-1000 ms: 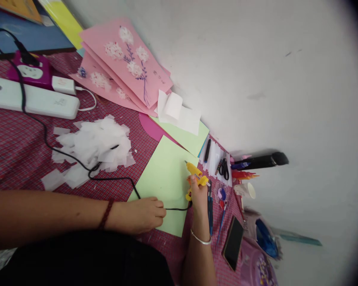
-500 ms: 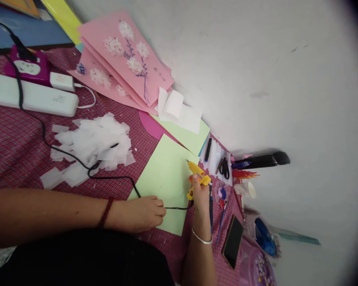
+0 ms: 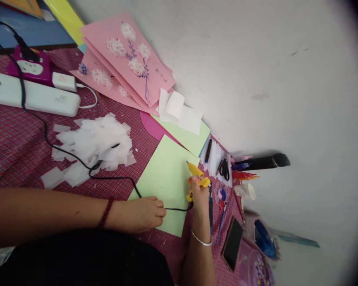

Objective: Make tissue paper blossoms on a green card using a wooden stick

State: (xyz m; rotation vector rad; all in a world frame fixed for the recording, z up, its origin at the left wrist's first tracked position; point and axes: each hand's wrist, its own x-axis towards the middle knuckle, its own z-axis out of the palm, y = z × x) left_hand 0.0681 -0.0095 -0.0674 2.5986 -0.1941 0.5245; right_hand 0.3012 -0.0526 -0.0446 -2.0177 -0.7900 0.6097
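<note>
- The yellow glue gun (image 3: 196, 171) is over the right edge of a pale green sheet (image 3: 162, 171), nozzle aimed away from the person; I can't tell whether it touches the paper.
- The right hand (image 3: 200, 194) is wrapped around its handle, thumb along the body.
- Hardly anything has changed over the last second: gun and hands keep their places, with only a slight shift of view. To my eye, the work is at a pause.
- The left hand (image 3: 144, 214) lies on the sheet's near part, fingers curled; the black cord (image 3: 179, 209) runs under it, and whether they pinch it I can't tell.
- That hand and the cord cover part of the paper, so they seem the main things in the way.
- Farther left, the cord crosses a heap of white paper pieces (image 3: 92, 137) and a white power bar (image 3: 47, 98).
- Past the sheet lie a second green sheet (image 3: 193, 141), loose white paper (image 3: 191, 119) and flower-decorated pink cards (image 3: 121, 65).
- To the right are black scissors (image 3: 224, 171), a phone (image 3: 232, 243) and a paper cup (image 3: 250, 191).
</note>
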